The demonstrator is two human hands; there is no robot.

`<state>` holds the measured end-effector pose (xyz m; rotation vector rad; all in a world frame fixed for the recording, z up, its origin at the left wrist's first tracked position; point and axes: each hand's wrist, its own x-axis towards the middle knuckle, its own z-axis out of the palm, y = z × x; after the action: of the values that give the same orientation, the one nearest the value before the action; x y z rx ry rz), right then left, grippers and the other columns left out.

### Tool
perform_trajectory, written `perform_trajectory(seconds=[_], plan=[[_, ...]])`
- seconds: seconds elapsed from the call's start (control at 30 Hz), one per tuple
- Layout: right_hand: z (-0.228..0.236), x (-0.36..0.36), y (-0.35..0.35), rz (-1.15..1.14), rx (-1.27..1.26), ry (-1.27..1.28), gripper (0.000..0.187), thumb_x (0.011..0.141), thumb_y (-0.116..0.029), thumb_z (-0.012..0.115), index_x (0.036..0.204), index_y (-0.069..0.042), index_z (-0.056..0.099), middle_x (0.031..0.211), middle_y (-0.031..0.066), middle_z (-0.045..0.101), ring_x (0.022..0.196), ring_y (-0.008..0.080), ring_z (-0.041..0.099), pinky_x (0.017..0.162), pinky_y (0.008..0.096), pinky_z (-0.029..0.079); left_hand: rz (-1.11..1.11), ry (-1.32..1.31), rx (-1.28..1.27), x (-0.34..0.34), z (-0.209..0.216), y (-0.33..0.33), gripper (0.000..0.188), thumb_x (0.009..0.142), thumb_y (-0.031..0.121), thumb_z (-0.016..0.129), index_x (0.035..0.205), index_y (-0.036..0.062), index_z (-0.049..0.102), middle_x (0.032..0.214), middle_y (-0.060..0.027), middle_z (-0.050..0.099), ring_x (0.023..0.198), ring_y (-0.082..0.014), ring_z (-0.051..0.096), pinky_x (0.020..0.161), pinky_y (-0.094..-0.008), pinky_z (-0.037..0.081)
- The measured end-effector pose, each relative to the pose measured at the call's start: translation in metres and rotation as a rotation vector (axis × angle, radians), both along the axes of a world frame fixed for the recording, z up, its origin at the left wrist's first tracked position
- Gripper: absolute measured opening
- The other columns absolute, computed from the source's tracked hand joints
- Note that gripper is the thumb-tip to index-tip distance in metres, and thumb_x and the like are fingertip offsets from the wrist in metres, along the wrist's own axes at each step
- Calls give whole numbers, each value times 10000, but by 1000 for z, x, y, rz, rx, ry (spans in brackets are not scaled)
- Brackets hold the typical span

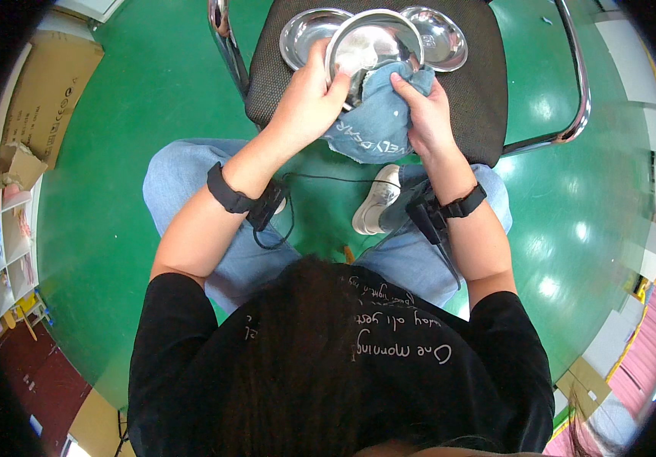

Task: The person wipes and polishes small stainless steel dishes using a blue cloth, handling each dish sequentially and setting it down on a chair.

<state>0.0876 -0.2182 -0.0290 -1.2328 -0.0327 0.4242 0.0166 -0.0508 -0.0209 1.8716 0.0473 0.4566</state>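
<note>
My left hand point(319, 90) grips the left rim of a shiny steel bowl point(377, 38), thumb on the near inner side and fingers behind it. The bowl is tilted so that its inside faces me. A blue-grey cloth point(377, 114) is bunched in my right hand point(428, 110), its upper part pressed over the bowl's lower right rim and the rest hanging below. Behind the bowl, a steel dish point(301, 36) on the left and another steel dish point(450, 44) on the right rest on the dark mesh chair seat point(472, 99). The held bowl partly covers the left dish.
Chrome armrests point(580, 91) flank the seat. A thin black cable point(335, 178) runs between the devices strapped to my wrists, above my knees. Cardboard boxes point(54, 84) and a white shelf unit point(15, 236) stand at the left on the green floor point(114, 183).
</note>
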Motion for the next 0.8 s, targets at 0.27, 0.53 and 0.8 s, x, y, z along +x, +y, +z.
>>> perform_trajectory(seconds=[0.27, 0.53, 0.8], plan=[[6, 0, -3, 95, -14, 22, 328, 824, -60, 681, 1117, 13, 550, 1003, 98, 640, 861, 178, 638, 783, 318, 535, -52, 28, -2, 14, -8, 23, 359, 882, 58, 482, 1225, -33, 433, 1075, -234, 597, 1020, -329, 605, 898, -375, 454], [8, 2, -8, 127, -8, 14, 325, 815, -71, 697, 1102, 4, 565, 971, 90, 655, 838, 165, 640, 771, 310, 532, -190, 84, -28, 17, -3, 37, 437, 887, 49, 479, 1305, -32, 385, 1152, -169, 569, 1061, -231, 565, 945, -329, 420], [11, 3, -11, 176, -85, -34, 301, 810, -59, 701, 1081, -1, 582, 964, 83, 663, 829, 151, 641, 759, 298, 530, -336, 302, -38, 13, 20, 47, 501, 917, 61, 485, 1387, -10, 326, 1203, -112, 545, 1078, -159, 516, 949, -284, 408]])
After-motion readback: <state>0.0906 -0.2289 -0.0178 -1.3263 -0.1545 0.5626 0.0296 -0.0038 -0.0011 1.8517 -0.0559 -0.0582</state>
